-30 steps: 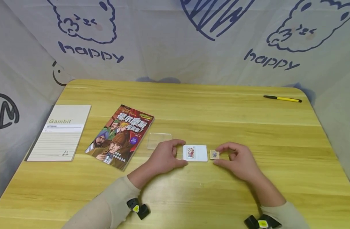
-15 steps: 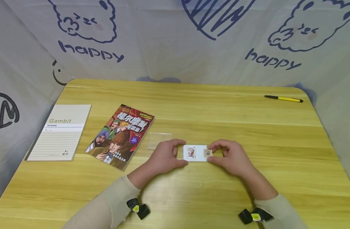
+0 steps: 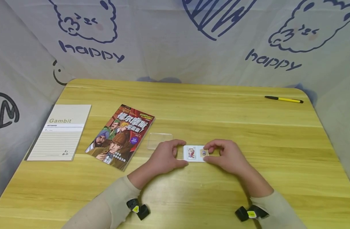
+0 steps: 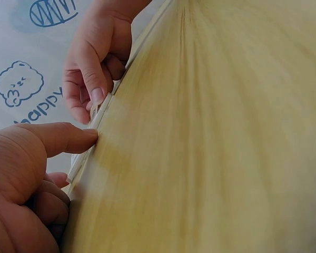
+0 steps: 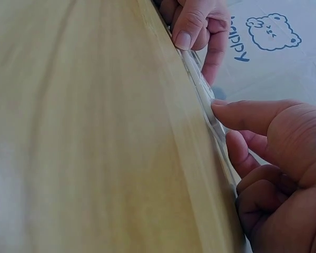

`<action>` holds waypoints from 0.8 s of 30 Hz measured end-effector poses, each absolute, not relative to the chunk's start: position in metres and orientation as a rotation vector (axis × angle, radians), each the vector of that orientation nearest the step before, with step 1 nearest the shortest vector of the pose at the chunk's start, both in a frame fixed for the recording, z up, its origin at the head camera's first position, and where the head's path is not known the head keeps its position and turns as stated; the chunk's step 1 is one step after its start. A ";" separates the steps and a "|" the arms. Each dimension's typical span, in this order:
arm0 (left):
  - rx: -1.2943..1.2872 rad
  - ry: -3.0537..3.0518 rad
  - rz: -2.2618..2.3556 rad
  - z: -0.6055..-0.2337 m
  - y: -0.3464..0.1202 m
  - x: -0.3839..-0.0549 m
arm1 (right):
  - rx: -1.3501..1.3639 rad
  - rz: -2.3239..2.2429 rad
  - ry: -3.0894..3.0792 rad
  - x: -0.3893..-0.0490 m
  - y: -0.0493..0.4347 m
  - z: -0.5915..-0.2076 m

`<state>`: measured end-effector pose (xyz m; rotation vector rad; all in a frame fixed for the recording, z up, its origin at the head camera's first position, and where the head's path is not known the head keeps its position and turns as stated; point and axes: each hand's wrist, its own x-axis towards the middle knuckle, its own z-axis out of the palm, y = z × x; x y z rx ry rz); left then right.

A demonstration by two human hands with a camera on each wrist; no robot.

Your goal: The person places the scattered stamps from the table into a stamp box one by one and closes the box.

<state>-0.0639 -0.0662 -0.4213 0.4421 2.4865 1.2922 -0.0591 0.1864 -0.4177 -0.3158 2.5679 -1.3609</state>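
A small white rectangular case (image 3: 198, 159) lies flat on the table in the head view. My left hand (image 3: 168, 156) grips its left end between thumb and fingers. In the case's left part sits a miniature playing card (image 3: 191, 153) with a colourful figure; whether it is one card or a stack, I cannot tell. My right hand (image 3: 227, 156) pinches a small beige-bordered card (image 3: 203, 153) with a round dark emblem, over the case's right part. Both wrist views show the case edge-on, with the left thumb (image 4: 76, 138) and right thumb (image 5: 247, 113) at it.
A clear plastic lid (image 3: 160, 140) lies behind my left hand. Further left are a comic-style book (image 3: 121, 136) and a Gambit notebook (image 3: 60, 133). A yellow and black pen (image 3: 284, 99) rests at the back right of the wooden table (image 3: 220, 111).
My right hand has moved left with the small beige-bordered card, from beside the case to over its right part. My left hand has stayed at the case's left end.
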 end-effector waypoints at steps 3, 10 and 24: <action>0.438 2.484 1.289 -0.420 -0.066 -0.064 | -0.319 -1.352 2.568 -0.060 0.185 -0.418; 0.429 2.480 1.283 -0.419 -0.066 -0.063 | -0.340 -1.320 2.587 -0.061 0.184 -0.420; 0.458 2.492 1.290 -0.420 -0.067 -0.064 | -0.328 -1.386 2.542 -0.062 0.184 -0.420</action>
